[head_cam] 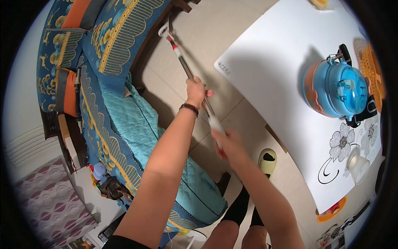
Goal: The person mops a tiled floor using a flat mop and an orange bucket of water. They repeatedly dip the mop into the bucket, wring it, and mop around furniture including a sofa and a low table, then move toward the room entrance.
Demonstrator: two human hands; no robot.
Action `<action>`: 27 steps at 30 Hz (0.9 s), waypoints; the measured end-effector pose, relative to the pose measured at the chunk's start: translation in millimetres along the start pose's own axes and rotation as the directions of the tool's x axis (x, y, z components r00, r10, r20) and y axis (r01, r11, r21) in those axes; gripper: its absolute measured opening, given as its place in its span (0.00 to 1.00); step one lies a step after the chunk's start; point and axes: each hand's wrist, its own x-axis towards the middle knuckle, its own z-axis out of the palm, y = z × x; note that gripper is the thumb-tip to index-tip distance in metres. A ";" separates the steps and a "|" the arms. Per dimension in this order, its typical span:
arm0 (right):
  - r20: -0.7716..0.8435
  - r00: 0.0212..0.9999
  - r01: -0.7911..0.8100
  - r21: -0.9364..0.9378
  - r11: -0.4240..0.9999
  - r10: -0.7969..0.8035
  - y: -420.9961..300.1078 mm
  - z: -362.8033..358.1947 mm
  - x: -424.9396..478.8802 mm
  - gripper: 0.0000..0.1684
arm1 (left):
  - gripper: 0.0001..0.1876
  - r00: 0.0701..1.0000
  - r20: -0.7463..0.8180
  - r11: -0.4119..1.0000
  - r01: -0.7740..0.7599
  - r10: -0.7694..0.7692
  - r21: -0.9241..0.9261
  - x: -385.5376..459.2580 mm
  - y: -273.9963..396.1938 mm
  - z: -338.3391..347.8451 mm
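Both hands are on one long pole (185, 66) with grey, white and red parts, slanting from the lower middle up to the left. My left hand (196, 91) grips its middle section, with a dark beaded bracelet on the wrist. Lower down, my right hand (228, 146) is closed around the white grip near the red end; it is blurred. At the pole's far end a white and red head (164, 31) reaches the floor beside the sofa's dark wooden base. The exact form of that head is hard to tell.
A sofa with a blue patterned cover (119, 37) and a turquoise quilt (140, 124) runs along the left. On the right stands a white table (248, 62) bearing a blue and pink water jug (335, 88). A yellow-green slipper (267, 162) is on the tiled floor (231, 109).
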 end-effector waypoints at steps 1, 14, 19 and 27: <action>-0.076 0.996 0.046 -0.010 0.999 -0.046 -13.9 3.6 19.8 0.21 | 0.20 0.999 0.030 0.999 0.018 -0.016 -0.043 -6.3 15.2 11.3; -0.307 0.939 -0.184 -0.067 0.981 0.156 67.3 -0.1 -161.0 0.21 | 0.26 0.983 0.131 0.984 0.143 -0.129 -0.102 -46.9 -19.8 8.3; -0.338 0.929 -0.186 -0.075 0.980 0.151 87.8 3.8 -255.1 0.17 | 0.23 0.988 0.140 0.993 0.056 -0.069 0.100 -80.4 -35.8 16.4; -0.416 0.790 -0.513 -0.049 0.857 0.449 127.4 -51.4 -430.8 0.21 | 0.20 0.968 0.189 0.982 0.177 -0.164 -0.058 -231.2 -113.7 36.0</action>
